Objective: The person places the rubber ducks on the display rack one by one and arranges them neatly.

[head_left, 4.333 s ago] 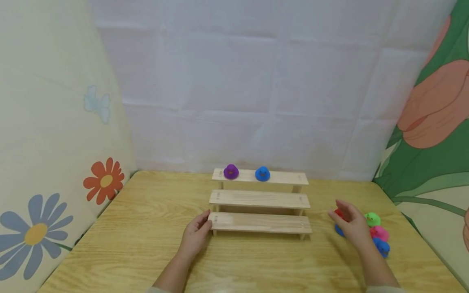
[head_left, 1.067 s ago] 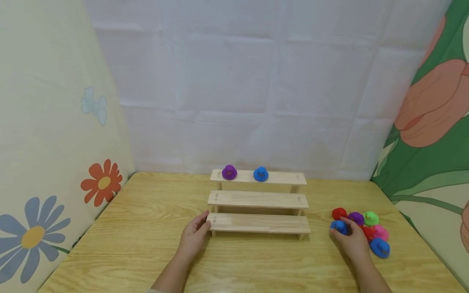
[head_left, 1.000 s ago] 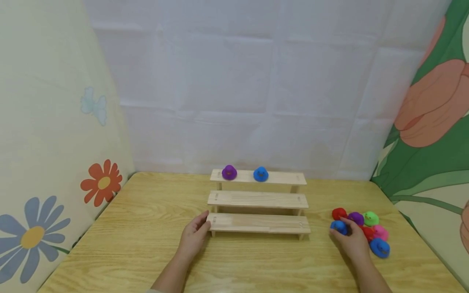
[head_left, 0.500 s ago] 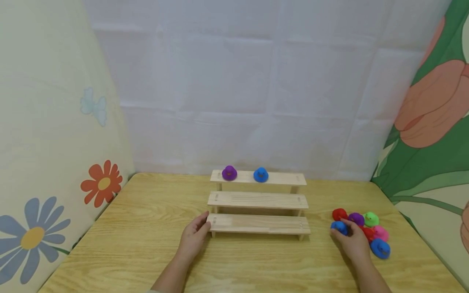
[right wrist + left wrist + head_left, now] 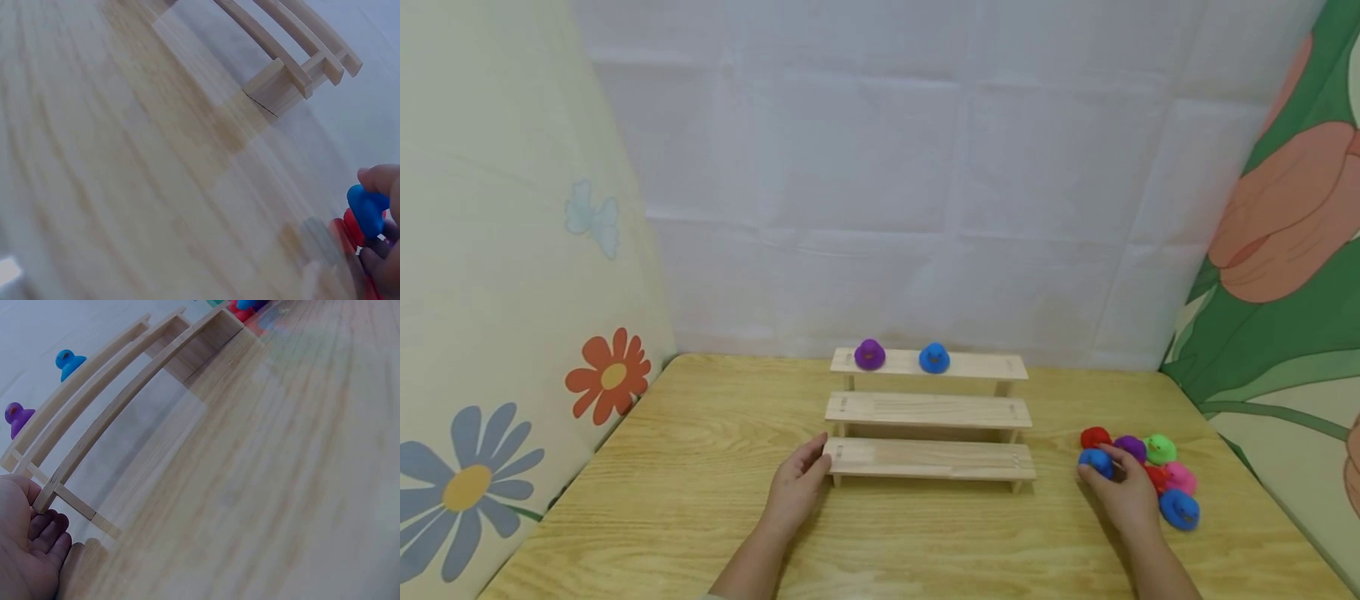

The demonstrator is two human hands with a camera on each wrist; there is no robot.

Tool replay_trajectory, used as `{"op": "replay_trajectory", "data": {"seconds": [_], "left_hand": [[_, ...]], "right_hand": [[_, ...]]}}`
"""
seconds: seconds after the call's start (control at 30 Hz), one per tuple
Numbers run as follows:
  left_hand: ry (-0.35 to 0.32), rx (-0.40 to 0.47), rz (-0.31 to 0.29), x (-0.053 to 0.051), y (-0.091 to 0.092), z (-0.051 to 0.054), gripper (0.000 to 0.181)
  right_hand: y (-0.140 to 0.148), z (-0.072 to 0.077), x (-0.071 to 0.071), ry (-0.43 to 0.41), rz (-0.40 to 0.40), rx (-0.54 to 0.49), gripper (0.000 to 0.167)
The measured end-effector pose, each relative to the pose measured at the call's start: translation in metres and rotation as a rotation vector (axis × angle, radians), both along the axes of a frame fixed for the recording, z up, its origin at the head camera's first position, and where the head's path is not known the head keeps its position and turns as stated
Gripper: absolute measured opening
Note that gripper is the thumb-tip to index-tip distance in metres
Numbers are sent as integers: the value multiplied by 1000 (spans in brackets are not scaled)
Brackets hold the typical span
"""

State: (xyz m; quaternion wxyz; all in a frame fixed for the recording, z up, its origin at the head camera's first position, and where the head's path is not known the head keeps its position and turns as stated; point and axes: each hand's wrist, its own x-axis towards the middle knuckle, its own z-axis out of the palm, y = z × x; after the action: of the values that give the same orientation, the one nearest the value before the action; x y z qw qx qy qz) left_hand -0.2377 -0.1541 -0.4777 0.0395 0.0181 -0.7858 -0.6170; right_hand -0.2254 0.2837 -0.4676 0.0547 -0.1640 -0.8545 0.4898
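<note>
A three-tier wooden display stand [image 5: 928,454] stands mid-table. My left hand [image 5: 793,487] holds the left end of its lowest board, with the fingers partly curled in the left wrist view. On the top board sit a purple rubber duck [image 5: 870,355] and a blue rubber duck [image 5: 934,357]. To the right, my right hand [image 5: 1126,492] pinches another blue rubber duck [image 5: 1096,463] between thumb and fingers. In the right wrist view this blue duck [image 5: 365,209] has red shapes close behind it. Whether it touches the table is unclear.
Around the right hand lie a red duck [image 5: 1096,437], a purple duck [image 5: 1130,448], a green duck [image 5: 1161,448], a pink duck [image 5: 1181,477], another blue duck [image 5: 1180,509] and a partly hidden red duck [image 5: 1156,477]. A white cloth [image 5: 880,167] hangs behind the table.
Since the oldest frame, my right hand has come down from above the ducks and taken hold of a blue duck. During the last second it shifts only slightly; my left hand stays put.
</note>
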Motion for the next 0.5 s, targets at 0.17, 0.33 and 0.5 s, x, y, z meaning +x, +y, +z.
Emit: {"op": "replay_trajectory", "data": {"seconds": [0.17, 0.33, 0.5], "left_hand": [[4, 0, -1, 0, 0, 0, 46], [5, -1, 4, 1, 0, 0, 46], [8, 4, 3, 1, 0, 0, 46]], "right_hand": [[-1, 0, 0, -4, -3, -32, 71], [-3, 2, -1, -12, -18, -89, 74], [-6, 4, 0, -12, -19, -120, 75]]}}
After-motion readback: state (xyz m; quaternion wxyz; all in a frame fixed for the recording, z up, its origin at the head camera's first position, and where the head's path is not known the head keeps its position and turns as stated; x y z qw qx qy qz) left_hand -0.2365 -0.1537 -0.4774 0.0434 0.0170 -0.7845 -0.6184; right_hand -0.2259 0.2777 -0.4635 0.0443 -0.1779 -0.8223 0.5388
